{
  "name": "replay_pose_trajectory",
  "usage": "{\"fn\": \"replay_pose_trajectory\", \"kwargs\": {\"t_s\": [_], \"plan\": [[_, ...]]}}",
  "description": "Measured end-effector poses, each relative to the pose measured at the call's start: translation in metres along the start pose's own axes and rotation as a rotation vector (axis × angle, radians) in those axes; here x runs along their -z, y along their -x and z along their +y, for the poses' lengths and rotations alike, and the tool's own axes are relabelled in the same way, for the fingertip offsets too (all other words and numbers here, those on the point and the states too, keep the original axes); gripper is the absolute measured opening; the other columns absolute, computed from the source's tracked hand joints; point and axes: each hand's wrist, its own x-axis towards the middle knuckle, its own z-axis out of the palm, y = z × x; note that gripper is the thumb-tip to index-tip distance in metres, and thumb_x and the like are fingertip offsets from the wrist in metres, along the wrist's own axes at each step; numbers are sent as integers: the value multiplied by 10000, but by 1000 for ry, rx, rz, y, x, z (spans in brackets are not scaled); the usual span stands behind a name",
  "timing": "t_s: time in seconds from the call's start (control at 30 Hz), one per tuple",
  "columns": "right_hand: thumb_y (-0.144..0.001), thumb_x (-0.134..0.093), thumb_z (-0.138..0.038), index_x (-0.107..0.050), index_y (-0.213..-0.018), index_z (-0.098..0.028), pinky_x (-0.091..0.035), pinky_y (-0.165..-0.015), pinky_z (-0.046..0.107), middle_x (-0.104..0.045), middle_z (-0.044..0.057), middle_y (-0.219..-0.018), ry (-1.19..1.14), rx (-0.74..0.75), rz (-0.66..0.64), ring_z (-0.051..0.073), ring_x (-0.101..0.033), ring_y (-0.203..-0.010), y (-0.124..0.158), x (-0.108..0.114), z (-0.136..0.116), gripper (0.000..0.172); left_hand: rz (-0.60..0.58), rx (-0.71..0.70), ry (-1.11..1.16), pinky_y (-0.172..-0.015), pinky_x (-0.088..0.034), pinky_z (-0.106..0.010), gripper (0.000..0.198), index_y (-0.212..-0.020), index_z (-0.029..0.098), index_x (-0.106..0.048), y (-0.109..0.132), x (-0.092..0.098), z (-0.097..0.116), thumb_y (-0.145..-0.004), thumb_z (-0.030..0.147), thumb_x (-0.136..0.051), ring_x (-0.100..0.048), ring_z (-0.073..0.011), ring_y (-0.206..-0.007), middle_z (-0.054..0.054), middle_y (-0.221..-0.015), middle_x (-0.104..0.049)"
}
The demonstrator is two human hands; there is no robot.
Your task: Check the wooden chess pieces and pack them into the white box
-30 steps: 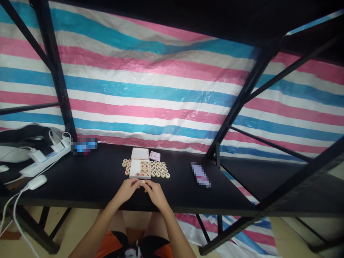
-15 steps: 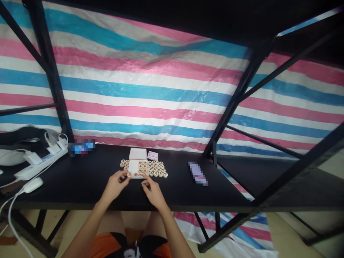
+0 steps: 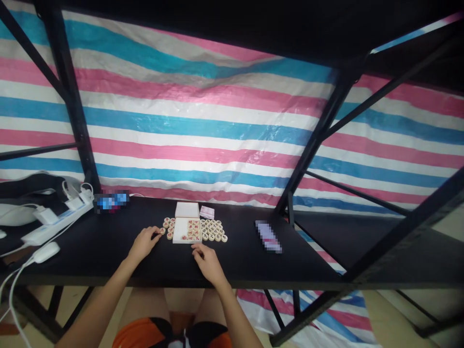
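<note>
Out to the left, my left hand has its thumb and fingertips closed on a round Chinese chess piece with a red mark, at the outer edge of a small group of red-marked pieces. An open white box lies in the middle, its lid folded back. Red-marked pieces fill its right side and part of its front row; bare white floor shows at left. Just in front of the box, my right hand rests with loosely bent fingers, holding nothing visible.
Black-marked pieces stand in rows right of the box, with a pink-white paper packet behind. A blurred phone-like object lies farther right. At left are a power strip and cables. Black metal posts frame the desk.
My left hand has moved left from the box's front left corner to the red-marked group with a piece at its fingertips. My right hand has drawn back slightly from the box.
</note>
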Motion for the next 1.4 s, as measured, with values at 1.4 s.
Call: {"fn": "replay_pose_trajectory", "kwargs": {"t_s": [1.4], "plan": [[-653, -706, -88, -731, -796, -177, -442, -696, 235, -666, 25, -815, 232, 146, -424, 145, -611, -700, -114, 6, -11, 171, -30, -39, 527, -520, -414, -229, 242, -750, 154, -671, 39, -30, 90, -735, 345, -522, -526, -143, -521, -5, -591, -613]]}}
